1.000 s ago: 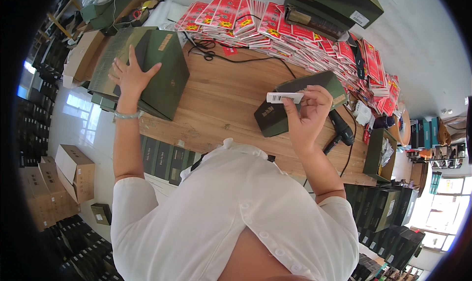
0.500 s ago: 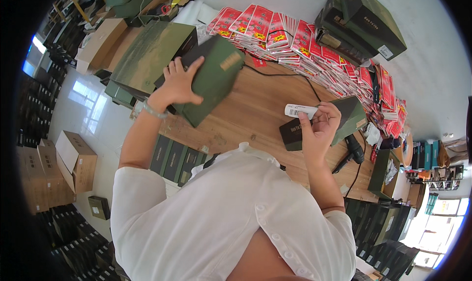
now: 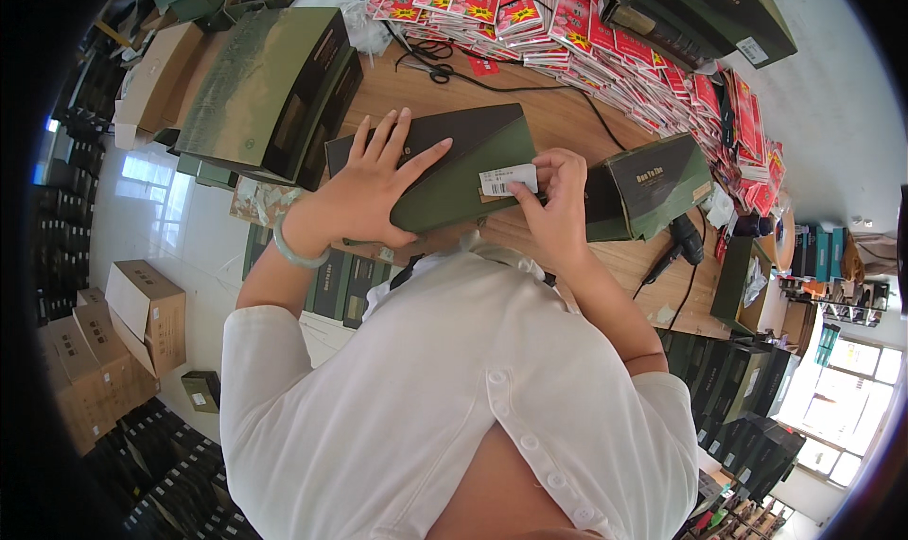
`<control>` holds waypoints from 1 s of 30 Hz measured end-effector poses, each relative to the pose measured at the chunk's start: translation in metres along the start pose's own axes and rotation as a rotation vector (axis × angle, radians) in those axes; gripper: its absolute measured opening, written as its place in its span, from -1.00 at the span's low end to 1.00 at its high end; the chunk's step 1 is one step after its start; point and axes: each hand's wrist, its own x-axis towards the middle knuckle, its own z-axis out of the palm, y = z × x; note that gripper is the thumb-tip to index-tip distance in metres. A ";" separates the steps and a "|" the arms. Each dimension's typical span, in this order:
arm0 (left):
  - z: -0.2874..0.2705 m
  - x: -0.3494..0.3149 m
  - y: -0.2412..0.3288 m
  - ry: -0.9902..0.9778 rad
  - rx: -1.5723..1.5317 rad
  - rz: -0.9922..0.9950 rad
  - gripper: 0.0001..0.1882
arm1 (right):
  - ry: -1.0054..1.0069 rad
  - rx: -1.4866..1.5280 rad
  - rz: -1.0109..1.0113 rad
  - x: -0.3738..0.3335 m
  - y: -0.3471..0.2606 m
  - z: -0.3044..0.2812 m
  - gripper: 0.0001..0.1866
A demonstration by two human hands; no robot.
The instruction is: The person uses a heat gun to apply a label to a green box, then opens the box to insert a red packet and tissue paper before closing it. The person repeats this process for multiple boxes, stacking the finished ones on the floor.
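A dark green and black lidded box (image 3: 463, 185) lies on the table in front of me. My left hand (image 3: 364, 185), with a pale bangle at the wrist, rests spread over its left part, thumb along the near edge. My right hand (image 3: 553, 200) pinches a white barcode label (image 3: 508, 180) by its right end. The label lies over the box's right part, covering most of a tan patch there; I cannot tell whether it is stuck down. Just right of this hand stands another green and black box (image 3: 653, 190).
A large green box stack (image 3: 265, 95) stands left. Red printed packets (image 3: 567, 48) heap along the back, with scissors (image 3: 437, 67) and a black cable before them. More green boxes (image 3: 700, 15) sit back right. A black hair dryer (image 3: 676, 249) lies right on the wooden table (image 3: 388, 81).
The box under my left hand has come away from the left stack, toward me and rightward. My right hand has moved left with the label, from the right box onto this one.
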 end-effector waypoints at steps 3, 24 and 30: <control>0.008 0.000 0.010 0.085 -0.081 -0.002 0.13 | -0.025 -0.045 -0.021 -0.001 -0.002 -0.001 -0.52; 0.020 0.014 0.034 0.110 0.032 0.157 -0.24 | -0.004 -0.231 0.003 -0.002 -0.033 0.002 -0.58; 0.037 0.014 0.034 0.156 0.076 0.280 -0.25 | -0.062 -0.208 0.036 0.001 -0.036 -0.002 -0.63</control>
